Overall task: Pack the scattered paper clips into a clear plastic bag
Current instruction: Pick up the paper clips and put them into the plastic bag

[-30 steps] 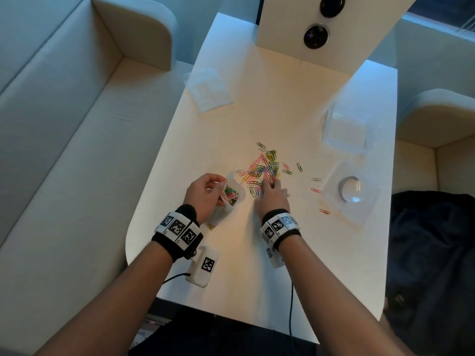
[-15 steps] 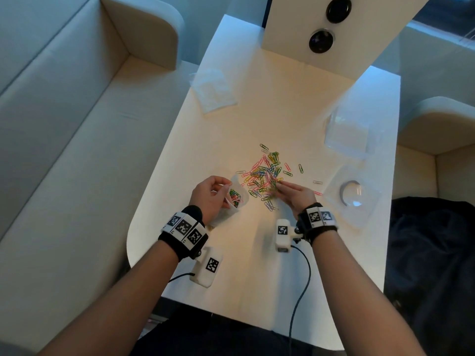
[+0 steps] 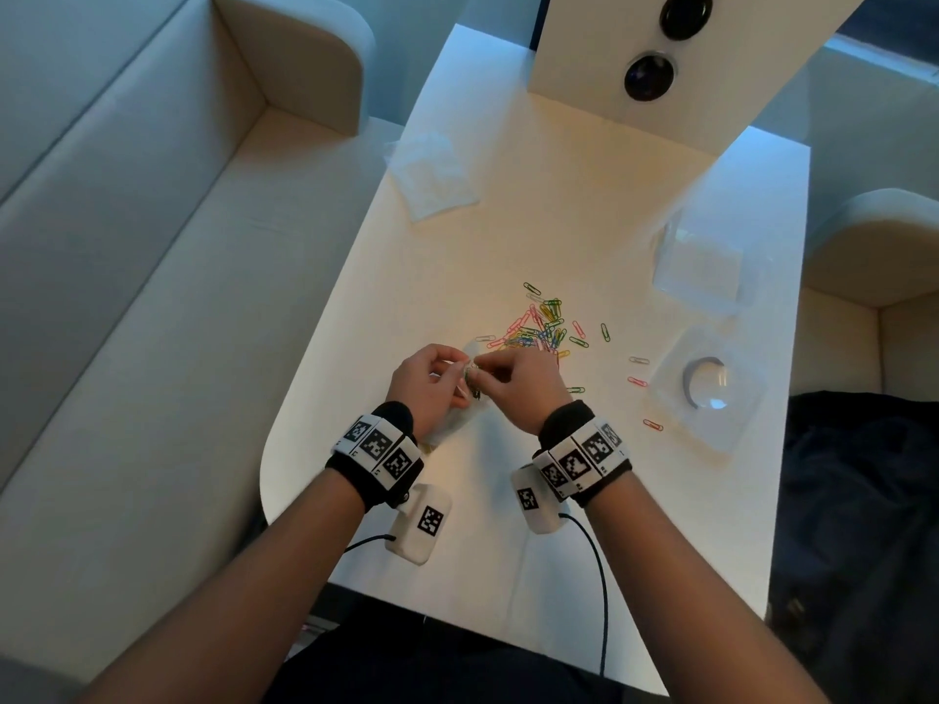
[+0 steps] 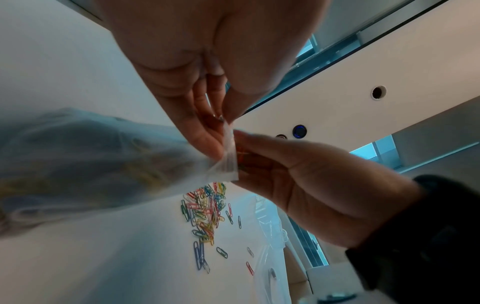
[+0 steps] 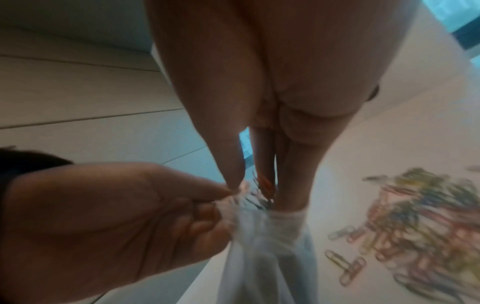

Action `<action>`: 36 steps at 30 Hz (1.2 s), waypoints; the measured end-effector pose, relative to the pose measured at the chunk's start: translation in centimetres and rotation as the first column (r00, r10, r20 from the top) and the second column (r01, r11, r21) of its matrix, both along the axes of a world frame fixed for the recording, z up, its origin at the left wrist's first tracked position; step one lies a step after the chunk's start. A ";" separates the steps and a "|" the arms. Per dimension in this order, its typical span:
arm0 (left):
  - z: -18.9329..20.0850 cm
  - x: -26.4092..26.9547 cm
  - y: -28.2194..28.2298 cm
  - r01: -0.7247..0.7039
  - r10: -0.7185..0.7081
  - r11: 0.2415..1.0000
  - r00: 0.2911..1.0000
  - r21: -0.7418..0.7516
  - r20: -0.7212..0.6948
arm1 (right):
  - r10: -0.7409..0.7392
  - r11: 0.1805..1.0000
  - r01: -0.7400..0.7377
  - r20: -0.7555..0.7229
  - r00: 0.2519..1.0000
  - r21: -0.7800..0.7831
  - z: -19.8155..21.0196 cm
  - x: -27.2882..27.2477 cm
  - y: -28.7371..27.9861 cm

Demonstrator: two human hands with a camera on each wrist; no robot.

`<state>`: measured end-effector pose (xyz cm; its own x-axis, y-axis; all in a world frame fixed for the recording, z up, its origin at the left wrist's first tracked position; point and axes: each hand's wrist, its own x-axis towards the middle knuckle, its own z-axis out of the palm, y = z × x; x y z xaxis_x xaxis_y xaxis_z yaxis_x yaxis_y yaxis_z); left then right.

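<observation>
A small clear plastic bag [image 3: 447, 429] with several coloured paper clips inside hangs from my left hand [image 3: 457, 370], which pinches its rim. In the left wrist view the bag [image 4: 103, 164] bulges to the left, and its open mouth [image 4: 228, 160] faces my right hand [image 4: 241, 152]. My right hand [image 3: 482, 373] pinches a few paper clips [image 5: 265, 183] right at the mouth of the bag [image 5: 267, 236]. The loose pile of paper clips [image 3: 538, 327] lies on the white table [image 3: 457, 256] just beyond both hands. Stray clips [image 3: 636, 382] lie to the right.
A stack of clear bags [image 3: 432, 175] lies at the table's far left. A clear box [image 3: 698, 266] and a clear lid with a round part [image 3: 706, 388] sit near the right edge. A white panel [image 3: 584, 53] stands at the back. Sofas flank the table.
My right hand left the pile and came left to the bag's mouth with clips pinched in it. The left hand kept hold of the bag's rim.
</observation>
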<state>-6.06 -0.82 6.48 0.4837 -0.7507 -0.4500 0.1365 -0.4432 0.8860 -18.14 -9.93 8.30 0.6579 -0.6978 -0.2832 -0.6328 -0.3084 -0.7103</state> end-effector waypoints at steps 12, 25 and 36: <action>0.2 1.4 1.3 -0.049 0.048 0.999 0.998 0.024 0.032 | -0.068 0.988 0.039 -0.191 0.979 -0.151 -3.0 0.7 -12.2; 0.1 0.9 1.8 -0.064 0.064 0.997 0.998 0.039 -0.003 | 0.250 0.914 -0.382 -0.553 0.795 -0.137 -8.8 -1.0 -9.8; 0.4 -0.4 1.4 -0.003 0.002 0.998 1.000 0.063 0.029 | 0.121 0.934 -0.228 -0.355 0.927 -0.276 -6.7 -2.2 -8.7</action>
